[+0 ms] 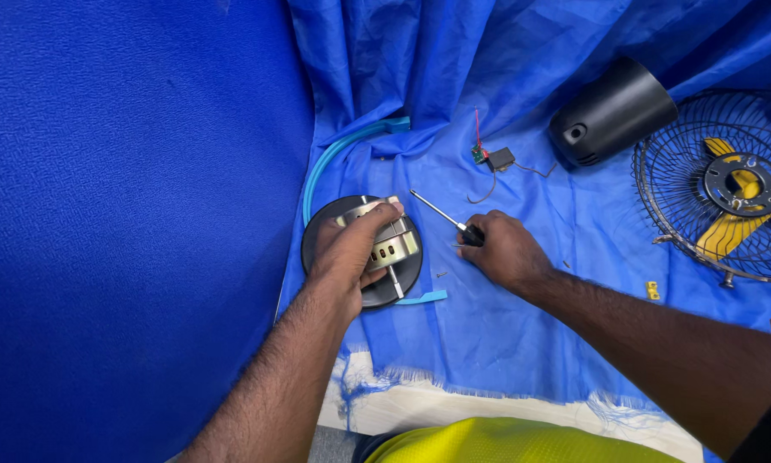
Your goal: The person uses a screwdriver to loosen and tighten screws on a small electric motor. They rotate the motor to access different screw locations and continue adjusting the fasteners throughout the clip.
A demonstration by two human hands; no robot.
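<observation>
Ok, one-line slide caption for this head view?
Left hand grips a metal fan motor on its black round plate; right hand holds a screwdriver on blue cloth.

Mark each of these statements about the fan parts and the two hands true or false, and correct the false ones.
1. The left hand rests on the metal motor. True.
2. The right hand holds a hammer. False: it grips a screwdriver.
3. The wire fan guard lies at the left edge. False: it lies at the right, with yellow blades inside.
4. A black housing lies on the blue cloth. True.
</observation>
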